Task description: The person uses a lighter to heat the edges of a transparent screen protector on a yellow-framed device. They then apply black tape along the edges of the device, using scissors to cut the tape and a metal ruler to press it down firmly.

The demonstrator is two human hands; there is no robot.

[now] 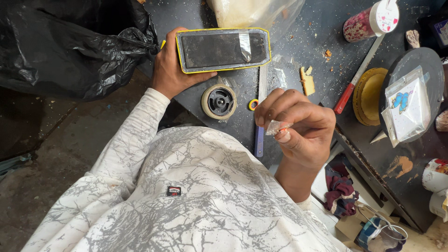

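Over table [298,51]: left hand [170,70] grips phone [223,49].

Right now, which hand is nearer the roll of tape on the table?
Left. The left hand grips the yellow-edged phone just above the roll of tape. The right hand pinches a small clear packet farther off to its right.

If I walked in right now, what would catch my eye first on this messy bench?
Probably the yellow-edged dark slab with a strip of clear tape, gripped by the left hand at the table's near edge. Next, the right hand pinching a tiny clear packet above a tape roll and a red-handled knife.
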